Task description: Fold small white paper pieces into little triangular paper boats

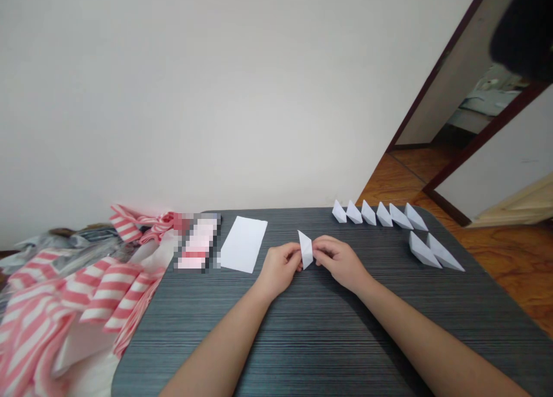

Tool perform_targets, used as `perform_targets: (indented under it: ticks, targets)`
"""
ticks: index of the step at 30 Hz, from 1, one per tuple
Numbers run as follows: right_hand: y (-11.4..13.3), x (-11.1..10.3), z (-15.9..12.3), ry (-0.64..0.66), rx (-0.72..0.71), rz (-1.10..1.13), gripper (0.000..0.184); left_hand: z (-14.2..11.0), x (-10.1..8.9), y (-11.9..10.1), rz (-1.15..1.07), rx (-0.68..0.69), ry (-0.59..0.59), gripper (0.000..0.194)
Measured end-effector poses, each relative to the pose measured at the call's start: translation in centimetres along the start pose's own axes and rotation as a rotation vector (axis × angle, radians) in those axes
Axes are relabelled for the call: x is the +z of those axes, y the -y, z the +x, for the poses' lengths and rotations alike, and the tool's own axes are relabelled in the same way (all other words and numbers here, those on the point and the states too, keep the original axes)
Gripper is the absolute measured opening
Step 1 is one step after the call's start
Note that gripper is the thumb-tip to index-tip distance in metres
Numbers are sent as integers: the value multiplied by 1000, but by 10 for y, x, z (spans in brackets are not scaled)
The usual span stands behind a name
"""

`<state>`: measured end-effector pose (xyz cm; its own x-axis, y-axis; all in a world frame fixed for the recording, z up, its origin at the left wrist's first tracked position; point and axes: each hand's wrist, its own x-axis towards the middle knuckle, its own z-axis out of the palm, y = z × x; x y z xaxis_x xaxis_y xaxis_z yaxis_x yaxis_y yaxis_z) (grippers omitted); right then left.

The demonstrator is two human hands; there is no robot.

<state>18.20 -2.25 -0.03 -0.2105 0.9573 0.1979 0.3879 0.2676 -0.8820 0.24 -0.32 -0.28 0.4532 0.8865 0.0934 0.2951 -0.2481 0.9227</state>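
Between my left hand (279, 267) and my right hand (339, 263), a folded piece of white paper (306, 250) stands pointing up, pinched from both sides by my fingers. Both hands are close together above the dark grey ribbed table (328, 322). To the left of my left hand lies a flat white paper sheet (243, 244), not touched by either hand. Along the far right of the table stands a row of several folded white paper shapes (374, 214), and two larger ones (434, 252) lie just nearer.
Pink-and-white striped plastic bags (86, 305) are heaped past the table's left edge and overlap it. A pixelated, obscured pink and dark item (196, 241) sits at the far left of the table. Beyond the right edge are a wooden floor (510, 270) and a doorway (458, 109).
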Motion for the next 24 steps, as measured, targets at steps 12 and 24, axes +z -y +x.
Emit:
perform_targets:
  ticks: [12,24]
  targets:
    - [-10,5,-2,29,30,60,10,0,0,0,5,-2,24,20]
    - [-6,5,-2,42,-28,25,11,1,0,-2,-23,-32,4,15]
